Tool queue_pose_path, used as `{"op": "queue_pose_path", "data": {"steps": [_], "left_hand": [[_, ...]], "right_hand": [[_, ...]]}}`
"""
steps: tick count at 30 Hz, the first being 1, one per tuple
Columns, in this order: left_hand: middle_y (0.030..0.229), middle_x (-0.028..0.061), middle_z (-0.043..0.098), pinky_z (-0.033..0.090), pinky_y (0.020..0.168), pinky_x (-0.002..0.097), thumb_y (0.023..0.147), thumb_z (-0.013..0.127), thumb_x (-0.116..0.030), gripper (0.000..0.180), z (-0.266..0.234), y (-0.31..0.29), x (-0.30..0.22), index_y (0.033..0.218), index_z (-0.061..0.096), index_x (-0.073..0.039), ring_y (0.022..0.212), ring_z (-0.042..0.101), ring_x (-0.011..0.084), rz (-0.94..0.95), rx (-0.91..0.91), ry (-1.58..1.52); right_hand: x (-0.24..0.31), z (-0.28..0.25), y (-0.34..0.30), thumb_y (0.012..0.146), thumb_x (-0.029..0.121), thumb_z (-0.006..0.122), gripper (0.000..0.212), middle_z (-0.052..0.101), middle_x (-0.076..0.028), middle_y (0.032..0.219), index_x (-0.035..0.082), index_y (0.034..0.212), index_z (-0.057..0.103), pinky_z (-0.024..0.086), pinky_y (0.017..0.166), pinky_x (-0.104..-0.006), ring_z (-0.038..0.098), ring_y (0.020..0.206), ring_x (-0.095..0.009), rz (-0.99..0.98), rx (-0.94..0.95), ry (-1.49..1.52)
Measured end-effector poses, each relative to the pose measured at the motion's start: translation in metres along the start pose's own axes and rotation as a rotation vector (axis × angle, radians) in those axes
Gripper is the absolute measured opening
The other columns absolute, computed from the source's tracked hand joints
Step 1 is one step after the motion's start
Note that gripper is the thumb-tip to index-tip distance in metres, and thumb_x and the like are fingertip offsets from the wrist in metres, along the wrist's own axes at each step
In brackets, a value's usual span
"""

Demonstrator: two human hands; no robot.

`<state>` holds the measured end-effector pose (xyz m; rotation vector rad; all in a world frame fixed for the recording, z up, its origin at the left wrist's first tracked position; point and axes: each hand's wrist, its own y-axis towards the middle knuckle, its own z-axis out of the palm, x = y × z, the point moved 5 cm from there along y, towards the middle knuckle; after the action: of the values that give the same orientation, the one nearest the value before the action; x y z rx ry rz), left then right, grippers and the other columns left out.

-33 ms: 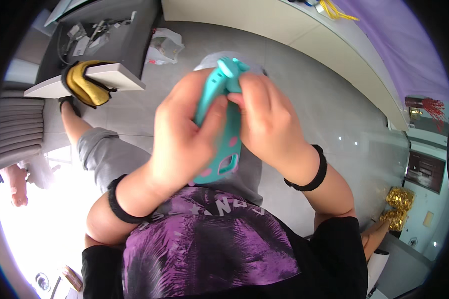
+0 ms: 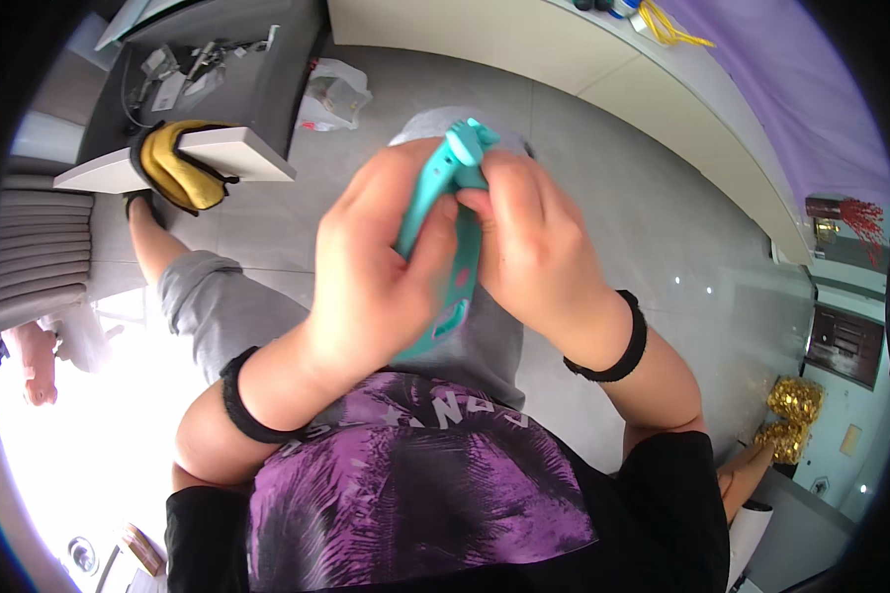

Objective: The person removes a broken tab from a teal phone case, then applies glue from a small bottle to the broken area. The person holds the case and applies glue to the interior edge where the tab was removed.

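Observation:
A teal silicone-looking phone case (image 2: pixel 429 206) with pink spots and a pink-rimmed camera cutout is held in front of my chest, tilted so it appears narrow. My left hand (image 2: pixel 366 252) is closed around its left side, thumb lying across the case. On the right, my right hand (image 2: pixel 539 232) pinches the upper part between thumb and fingers. A raised teal piece with a knob-like end (image 2: pixel 465 145) sticks up at the far end between both hands. The fingers hide much of the case, and I cannot tell what the raised piece is.
At the far left, an open drawer (image 2: pixel 109 170) contains metal bits and small bags. A yellow cloth with dark edging (image 2: pixel 180 173) hangs over its front. Beyond lies a plastic bag (image 2: pixel 334 94) on the grey floor. Yellow cord (image 2: pixel 667 25) rests on the long cabinet.
The phone case has tipped more edge-on, so its pink-rimmed cutout looks narrower. Both hands have shifted slightly right in the picture and keep their hold.

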<state>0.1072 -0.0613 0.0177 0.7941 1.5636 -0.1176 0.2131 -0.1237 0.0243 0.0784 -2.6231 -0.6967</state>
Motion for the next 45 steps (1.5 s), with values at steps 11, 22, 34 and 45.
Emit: {"op": "queue_pose_path", "data": {"steps": [11, 22, 34, 45], "left_hand": [[0.111, 0.0213, 0.059, 0.049, 0.083, 0.0357, 0.078, 0.053, 0.010, 0.036, -0.022, -0.009, -0.020, 0.113, 0.055, 0.004, 0.098, 0.061, 0.0365, 0.240, -0.063, 0.218], [0.112, 0.0233, 0.056, 0.048, 0.084, 0.0370, 0.072, 0.050, 0.013, 0.048, -0.039, -0.018, -0.030, 0.119, 0.051, 0.006, 0.097, 0.059, 0.0345, 0.476, -0.077, 0.380], [0.114, 0.0229, 0.055, 0.049, 0.084, 0.0365, 0.072, 0.053, 0.015, 0.046, -0.053, -0.010, -0.034, 0.117, 0.051, 0.006, 0.099, 0.059, 0.0336, 0.563, -0.069, 0.405], [0.112, 0.0214, 0.059, 0.046, 0.087, 0.0379, 0.080, 0.053, 0.011, 0.034, -0.060, -0.012, -0.017, 0.113, 0.053, 0.006, 0.099, 0.060, 0.0334, 0.249, -0.131, 0.192]], "right_hand": [[0.020, 0.000, 0.015, 0.087, 0.002, 0.054, 0.016, 0.058, -0.018, 0.082, -0.002, 0.102, 0.051, 0.048, 0.058, -0.0405, 0.058, 0.069, -0.038, 0.013, -0.032, 0.306], [0.036, 0.009, 0.018, 0.099, 0.019, 0.046, 0.021, 0.047, 0.000, 0.061, 0.003, 0.086, 0.049, 0.034, 0.041, -0.0258, 0.044, 0.049, -0.008, 0.649, 0.427, 1.593], [0.042, 0.000, 0.035, 0.099, 0.026, 0.045, 0.026, 0.046, -0.001, 0.063, 0.002, 0.090, 0.049, 0.035, 0.042, -0.0250, 0.044, 0.051, -0.009, 0.681, 0.619, 1.687], [0.059, -0.023, 0.041, 0.079, 0.003, 0.067, 0.036, 0.058, -0.014, 0.082, -0.003, 0.110, 0.050, 0.048, 0.057, -0.0338, 0.059, 0.066, -0.025, -0.208, -0.211, 0.387]]}}
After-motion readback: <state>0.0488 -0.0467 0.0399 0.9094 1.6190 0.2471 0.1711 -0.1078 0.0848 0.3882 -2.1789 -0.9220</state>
